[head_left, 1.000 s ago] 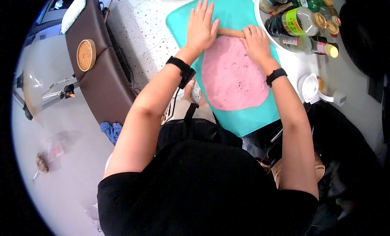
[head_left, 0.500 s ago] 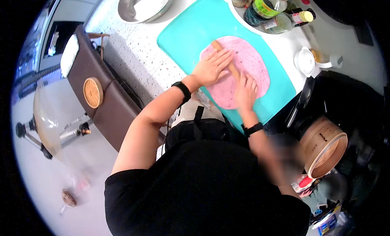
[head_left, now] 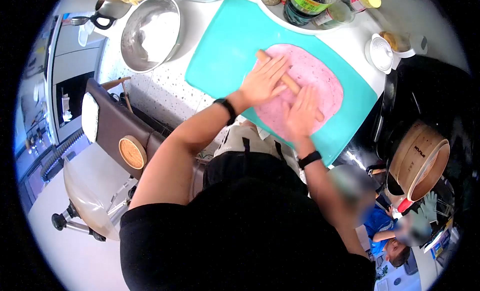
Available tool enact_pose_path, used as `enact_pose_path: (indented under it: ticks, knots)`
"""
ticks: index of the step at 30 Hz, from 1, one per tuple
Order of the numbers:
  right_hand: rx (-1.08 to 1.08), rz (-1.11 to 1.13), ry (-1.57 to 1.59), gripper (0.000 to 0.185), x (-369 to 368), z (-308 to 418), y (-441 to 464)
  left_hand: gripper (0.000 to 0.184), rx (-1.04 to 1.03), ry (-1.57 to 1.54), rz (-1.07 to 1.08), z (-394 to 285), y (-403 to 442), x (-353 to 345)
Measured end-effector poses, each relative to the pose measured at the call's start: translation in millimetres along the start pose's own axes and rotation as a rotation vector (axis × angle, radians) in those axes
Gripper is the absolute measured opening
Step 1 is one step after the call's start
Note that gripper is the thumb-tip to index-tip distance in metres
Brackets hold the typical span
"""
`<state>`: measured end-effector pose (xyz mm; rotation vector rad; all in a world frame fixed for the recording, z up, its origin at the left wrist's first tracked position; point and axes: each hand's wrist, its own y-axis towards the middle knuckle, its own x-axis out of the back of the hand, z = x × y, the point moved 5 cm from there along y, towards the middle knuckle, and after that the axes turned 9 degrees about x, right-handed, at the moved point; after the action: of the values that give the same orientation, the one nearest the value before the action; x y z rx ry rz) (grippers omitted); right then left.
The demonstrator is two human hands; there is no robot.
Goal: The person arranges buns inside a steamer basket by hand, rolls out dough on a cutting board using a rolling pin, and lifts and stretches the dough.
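A sheet of pink dough [head_left: 320, 76] lies flattened on a turquoise mat [head_left: 215, 56]. Across it runs a wooden rolling pin [head_left: 291, 83], slanting from upper left to lower right. My left hand [head_left: 263, 80] rests flat over the pin's upper part, fingers stretched out. Lower along the pin, my right hand [head_left: 301, 112] also lies with straight fingers, slightly blurred. Neither hand is wrapped round the pin, and both palms hide parts of it.
A steel bowl [head_left: 175, 46] stands left of the mat. Bottles, including a green-labelled one [head_left: 310, 2], stand on a round tray behind. At right are a white strainer-like item [head_left: 381, 53] and a bamboo steamer [head_left: 415, 156]. A person in blue [head_left: 379, 223] is at lower right.
The pin has shifted slightly relative to the dough, and its lower end now shows past my right hand. My head view has moved, bringing the person in blue into sight.
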<state>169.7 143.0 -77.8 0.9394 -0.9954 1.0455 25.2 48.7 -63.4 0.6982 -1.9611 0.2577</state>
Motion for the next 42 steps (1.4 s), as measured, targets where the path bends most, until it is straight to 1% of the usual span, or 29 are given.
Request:
enact_pose_path:
  ticks: [1,3,4,6,7,9,11,12,13,14,16,19,20,22,23,24,25,29,31,35,39,41,42]
  knots:
    - [-0.008,0.000,0.005,0.071,3,10,-3,0.057,-0.003,0.003,0.009,5,-9,6]
    - [-0.040,0.054,0.103,0.065,7,24,-12,0.055,-0.053,0.035,0.106,11,-19,6]
    - [-0.067,0.058,0.104,0.065,12,18,-11,0.055,-0.067,0.026,0.127,9,-8,7]
    - [-0.132,-0.107,0.131,0.060,21,-19,19,0.056,-0.071,-0.138,0.273,7,41,3]
    - [-0.153,-0.118,0.120,0.060,21,-25,36,0.056,-0.096,-0.141,0.282,9,50,-3]
    - [-0.137,0.096,-0.239,0.057,27,-39,50,0.055,-0.288,0.048,0.004,-11,72,-10]
    - [-0.212,0.161,-0.173,0.056,46,-28,55,0.053,-0.313,0.171,-0.023,-7,63,-26]
    - [-0.184,0.100,-0.161,0.058,28,-29,36,0.053,-0.269,0.167,-0.013,-13,57,-22]
    - [-0.149,0.037,-0.151,0.059,9,-31,20,0.052,-0.300,0.129,0.003,-13,47,-20]
    - [-0.452,0.441,0.373,0.065,72,-10,42,0.051,-0.336,0.112,0.014,-9,30,-17]
    - [-0.278,0.109,0.106,0.071,22,11,-9,0.050,-0.280,-0.013,0.144,-11,4,-9]
    - [-0.299,0.029,0.075,0.070,12,30,-33,0.050,-0.281,0.014,0.182,-13,-15,0]
    - [-0.286,0.035,0.074,0.071,12,29,-33,0.050,-0.318,0.011,0.165,-15,-18,1]
    - [-0.278,0.015,0.054,0.073,9,27,-34,0.051,-0.273,0.016,0.187,-14,-15,-4]
    - [-0.274,0.002,0.057,0.073,7,26,-33,0.051,-0.300,0.011,0.172,-15,-15,-3]
    - [-0.269,-0.010,0.062,0.072,5,26,-35,0.052,-0.278,0.019,0.193,-14,-17,-4]
    - [-0.272,0.010,0.045,0.072,10,28,-36,0.053,-0.255,0.023,0.215,-14,-17,-4]
    - [-0.251,0.011,0.012,0.072,12,29,-42,0.056,-0.280,-0.007,0.232,-18,-23,-2]
    - [-0.223,0.030,0.052,0.070,11,32,-44,0.057,-0.251,0.032,0.247,-17,-26,-1]
    - [-0.199,-0.010,0.072,0.069,19,31,-46,0.056,-0.252,0.009,0.225,-21,-25,3]
    - [-0.169,-0.025,0.118,0.067,15,28,-50,0.057,-0.225,0.031,0.286,-9,-24,-6]
    - [-0.148,-0.034,0.122,0.066,17,25,-48,0.058,-0.212,0.038,0.312,-15,-17,-5]
    - [-0.147,-0.046,0.126,0.066,17,24,-49,0.061,-0.061,-0.156,0.244,-14,-16,-2]
